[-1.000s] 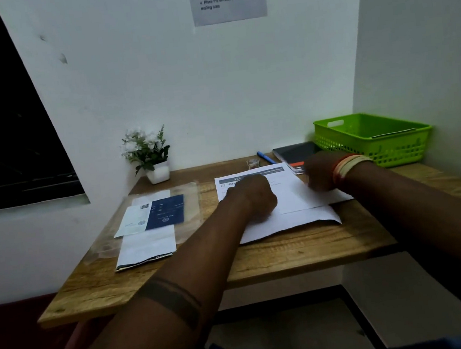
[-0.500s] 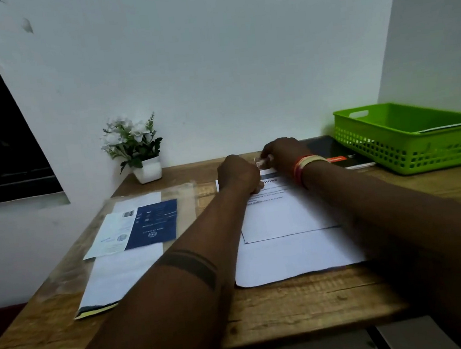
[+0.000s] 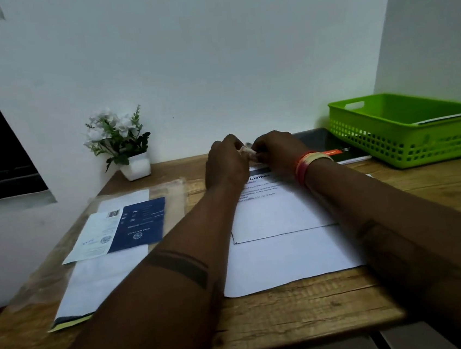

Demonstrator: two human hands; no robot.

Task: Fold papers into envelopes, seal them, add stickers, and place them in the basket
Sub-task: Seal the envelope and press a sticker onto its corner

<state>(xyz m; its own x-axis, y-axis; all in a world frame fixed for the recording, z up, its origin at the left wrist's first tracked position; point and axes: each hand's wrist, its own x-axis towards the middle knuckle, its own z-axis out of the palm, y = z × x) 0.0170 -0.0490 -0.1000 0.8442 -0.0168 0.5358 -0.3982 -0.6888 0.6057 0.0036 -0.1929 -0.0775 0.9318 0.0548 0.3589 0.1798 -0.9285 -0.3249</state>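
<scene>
My left hand (image 3: pixel 226 162) and my right hand (image 3: pixel 275 148) meet above the far edge of the table, and both pinch a small pale item (image 3: pixel 247 152), too small to identify. Below them lies a folded printed sheet (image 3: pixel 278 212) on top of a larger white sheet (image 3: pixel 289 259). The green basket (image 3: pixel 407 138) stands at the far right with a white envelope (image 3: pixel 445 117) resting inside. A clear packet of envelopes with a blue and white label (image 3: pixel 121 228) lies at the left.
A small white pot with white flowers (image 3: pixel 125 145) stands at the back left against the wall. A dark flat book or tablet (image 3: pixel 325 144) lies behind my right wrist, beside the basket. The wooden table (image 3: pixel 295 315) ends close to me.
Both hands left the sheet and moved to the table's far edge, where they came together on a small item. The camera tilted down and moved closer.
</scene>
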